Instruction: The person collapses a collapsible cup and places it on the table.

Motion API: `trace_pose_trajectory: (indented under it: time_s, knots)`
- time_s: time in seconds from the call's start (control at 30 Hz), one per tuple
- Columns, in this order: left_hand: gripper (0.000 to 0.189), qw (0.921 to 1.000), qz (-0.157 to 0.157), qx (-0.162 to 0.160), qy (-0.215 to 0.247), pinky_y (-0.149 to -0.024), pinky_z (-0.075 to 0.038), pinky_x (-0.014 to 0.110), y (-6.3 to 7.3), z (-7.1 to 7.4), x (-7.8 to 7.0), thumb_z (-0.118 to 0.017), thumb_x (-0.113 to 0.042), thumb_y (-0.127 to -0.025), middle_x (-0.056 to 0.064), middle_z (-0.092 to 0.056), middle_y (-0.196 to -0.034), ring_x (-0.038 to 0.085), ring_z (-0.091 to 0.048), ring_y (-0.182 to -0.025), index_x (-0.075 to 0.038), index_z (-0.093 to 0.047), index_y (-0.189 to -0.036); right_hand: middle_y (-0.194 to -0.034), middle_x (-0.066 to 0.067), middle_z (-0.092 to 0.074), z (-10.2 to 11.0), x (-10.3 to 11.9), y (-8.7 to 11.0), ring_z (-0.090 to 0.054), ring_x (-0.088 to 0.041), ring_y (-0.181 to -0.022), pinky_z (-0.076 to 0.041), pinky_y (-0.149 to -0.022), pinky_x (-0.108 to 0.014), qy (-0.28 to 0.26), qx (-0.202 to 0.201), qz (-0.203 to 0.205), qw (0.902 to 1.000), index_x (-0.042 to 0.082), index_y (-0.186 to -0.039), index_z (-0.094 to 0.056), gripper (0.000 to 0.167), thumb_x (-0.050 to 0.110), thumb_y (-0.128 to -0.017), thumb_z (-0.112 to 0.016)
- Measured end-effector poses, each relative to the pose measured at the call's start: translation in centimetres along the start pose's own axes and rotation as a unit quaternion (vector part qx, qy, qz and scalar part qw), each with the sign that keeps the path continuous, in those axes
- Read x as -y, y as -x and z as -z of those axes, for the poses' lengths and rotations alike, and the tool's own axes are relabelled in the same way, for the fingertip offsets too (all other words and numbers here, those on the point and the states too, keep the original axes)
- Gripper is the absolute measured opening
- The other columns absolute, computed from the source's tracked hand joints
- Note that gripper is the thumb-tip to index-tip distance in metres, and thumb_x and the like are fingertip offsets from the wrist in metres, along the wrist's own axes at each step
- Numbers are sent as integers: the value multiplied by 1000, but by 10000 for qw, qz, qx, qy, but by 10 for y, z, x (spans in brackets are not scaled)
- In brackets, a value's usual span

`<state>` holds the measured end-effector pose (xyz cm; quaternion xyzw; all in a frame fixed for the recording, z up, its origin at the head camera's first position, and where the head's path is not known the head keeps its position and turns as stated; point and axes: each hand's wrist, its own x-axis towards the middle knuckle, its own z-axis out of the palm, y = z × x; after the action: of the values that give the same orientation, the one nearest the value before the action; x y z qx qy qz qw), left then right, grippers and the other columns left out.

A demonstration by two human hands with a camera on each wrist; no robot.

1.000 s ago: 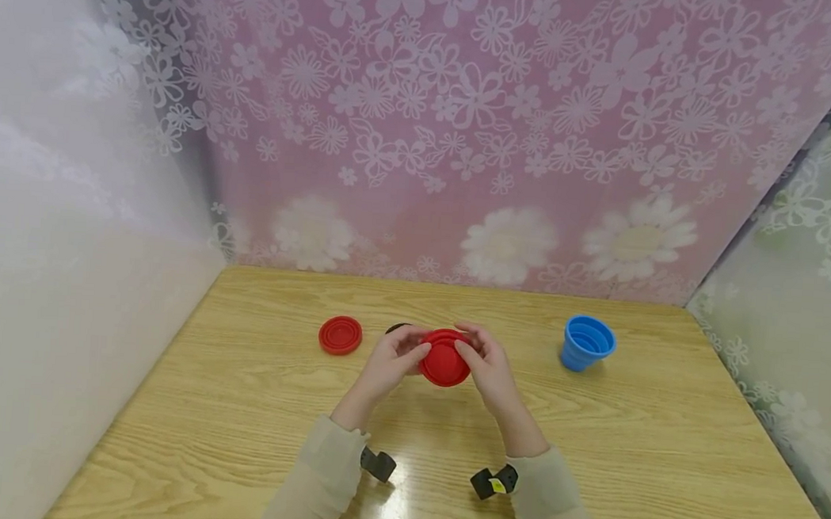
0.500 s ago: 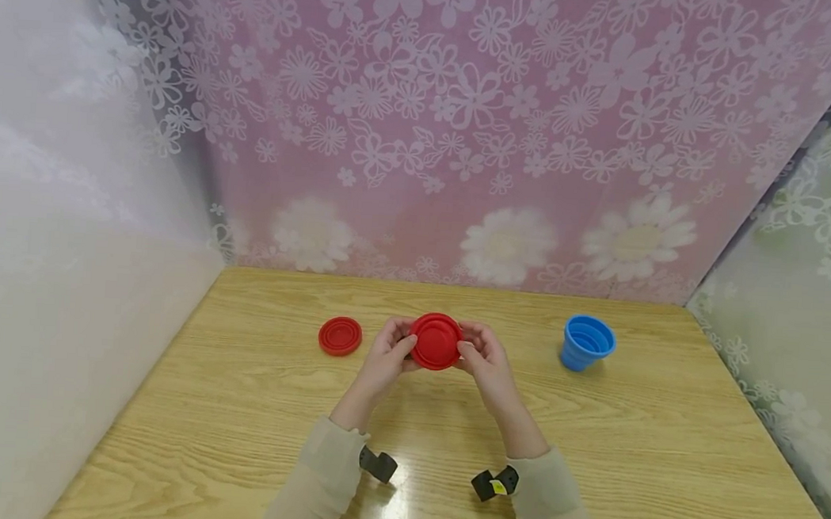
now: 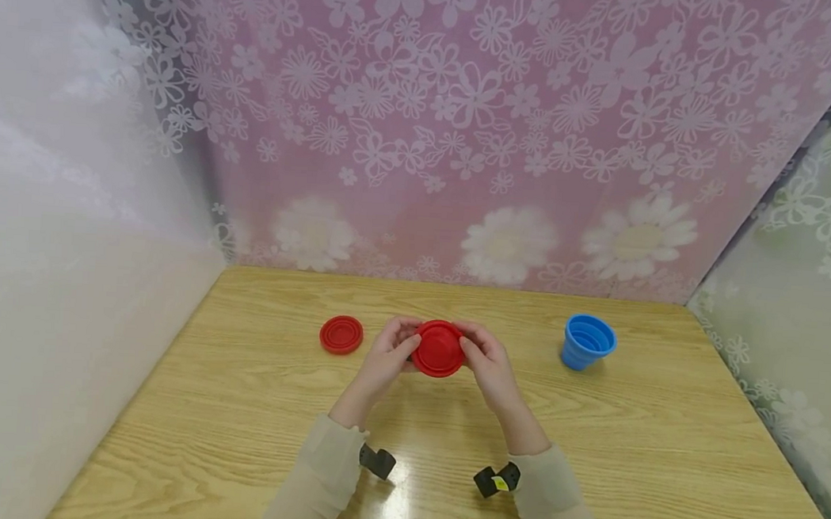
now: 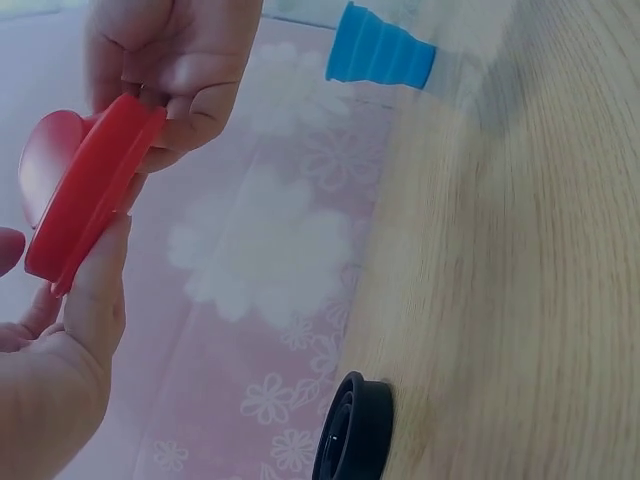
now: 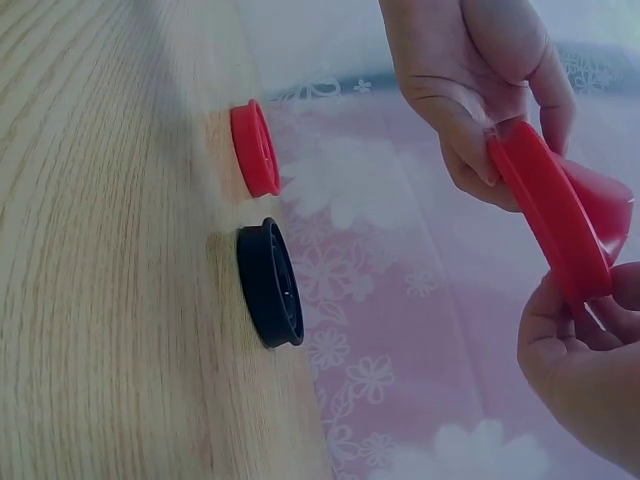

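So both hands were busy with the same thing: the left hand [image 3: 385, 354] had one edge of a red cup [image 3: 439, 348] pinched between thumb and fingers, and the right hand [image 3: 486, 362] gripped the opposite edge much the same way. The cup was up off the table [image 3: 234, 415], right between the two hands, squashed pretty flat with its middle bulging out one side. A red disc [image 3: 342, 334] lay just left of the left hand, with a black disc [image 5: 268, 283] near it. Well right of the right hand stood a blue cup [image 3: 588, 343], opening up
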<state>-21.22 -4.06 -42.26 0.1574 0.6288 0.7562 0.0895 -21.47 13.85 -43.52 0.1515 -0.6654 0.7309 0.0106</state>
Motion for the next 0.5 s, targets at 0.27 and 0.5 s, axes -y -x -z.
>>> trace_pose_trajectory:
  time_s: [0.27,0.5]
  knots:
    - [35,9990,37,389,-195,-70,-50,45,-5,3,11,-43,-8,-93,18,-53,-105,17,-60,-81,7,-36,-125,-110,-24,-53,-4,4,-2,-58,-12,-87,-49,-73,-26,373,-7,-214,9991,-12,-116,-49,30,2,-93,-36]
    - [36,9970,209,511,-537,-69,-51,40,-1,-1,3,-47,-8,-92,18,-55,-106,17,-60,-83,7,-40,-125,-111,-24,-52,-6,4,0,-58,-13,-87,-49,-73,-26,408,6,-277,9988,-11,-115,-51,29,4,-94,-37]
